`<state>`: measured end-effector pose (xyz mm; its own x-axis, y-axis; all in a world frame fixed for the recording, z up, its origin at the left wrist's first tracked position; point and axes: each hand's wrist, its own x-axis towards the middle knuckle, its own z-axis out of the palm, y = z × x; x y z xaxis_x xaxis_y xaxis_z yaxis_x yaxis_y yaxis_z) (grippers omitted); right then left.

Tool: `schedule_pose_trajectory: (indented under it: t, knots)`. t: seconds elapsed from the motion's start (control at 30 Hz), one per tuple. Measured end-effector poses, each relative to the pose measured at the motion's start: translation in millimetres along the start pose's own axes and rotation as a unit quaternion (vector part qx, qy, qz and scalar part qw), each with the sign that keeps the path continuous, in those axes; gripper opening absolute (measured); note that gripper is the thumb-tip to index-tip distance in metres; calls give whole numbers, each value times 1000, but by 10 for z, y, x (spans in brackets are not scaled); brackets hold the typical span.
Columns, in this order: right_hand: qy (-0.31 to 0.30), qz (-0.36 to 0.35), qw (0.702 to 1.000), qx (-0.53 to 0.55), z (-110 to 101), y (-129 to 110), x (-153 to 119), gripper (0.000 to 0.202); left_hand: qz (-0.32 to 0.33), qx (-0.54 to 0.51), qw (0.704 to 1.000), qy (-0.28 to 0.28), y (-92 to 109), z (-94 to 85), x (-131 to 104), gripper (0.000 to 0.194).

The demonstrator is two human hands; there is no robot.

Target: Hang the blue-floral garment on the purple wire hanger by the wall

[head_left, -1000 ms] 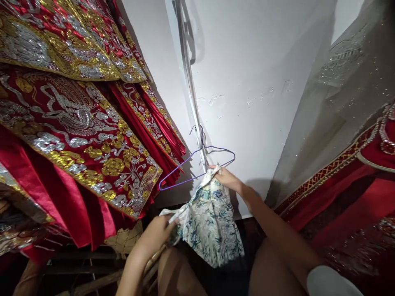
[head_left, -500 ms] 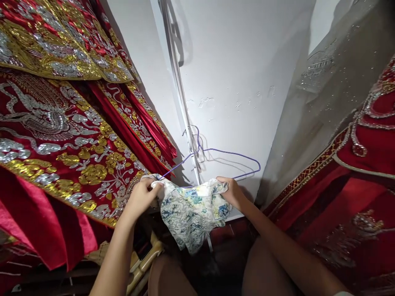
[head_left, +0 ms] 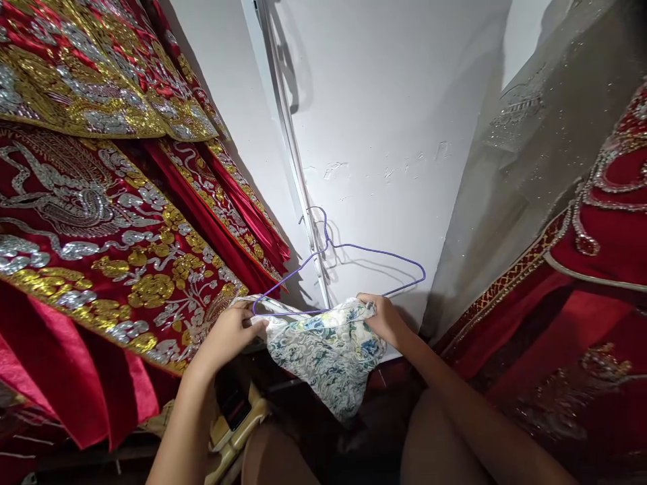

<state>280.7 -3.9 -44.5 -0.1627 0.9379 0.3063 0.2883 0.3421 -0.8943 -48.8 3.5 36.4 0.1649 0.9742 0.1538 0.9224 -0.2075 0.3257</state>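
Note:
A white garment (head_left: pixel 323 357) with a blue, green and yellow floral print hangs between my two hands, gathered and crinkled. My left hand (head_left: pixel 237 331) pinches its left upper edge, close to the left end of a purple wire hanger (head_left: pixel 371 252). On the other side, my right hand (head_left: pixel 383 318) grips the garment's right upper edge, below the hanger's right arm. The hanger's left end and part of its bottom bar lie in the garment's opening. Its hook points up by a white pole, and the right end sticks out free. The garment covers part of the bottom bar.
Red costumes with gold and silver embroidery (head_left: pixel 151 289) hang at the left, and another red beaded costume (head_left: pixel 596 323) at the right. A white wall (head_left: pixel 394 114) and a white pole (head_left: pixel 288 135) stand ahead. A bamboo-like frame (head_left: pixel 242 431) is low at left.
The garment's opening has spread and dropped at the left, so the hanger's left end now shows. Its lower part has swung right. Both hands keep their hold.

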Motion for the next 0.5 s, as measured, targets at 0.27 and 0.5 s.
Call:
schedule_pose_trajectory:
  t: [0.27, 0.5]
  knots:
    - [-22, -16, 999, 26, 32, 4, 7, 5, 59, -7, 997, 48, 145, -214, -185, 42]
    - [-24, -44, 999, 21, 204, -144, -154, 26, 254, -94, 959, 83, 528, 78, 342, 22]
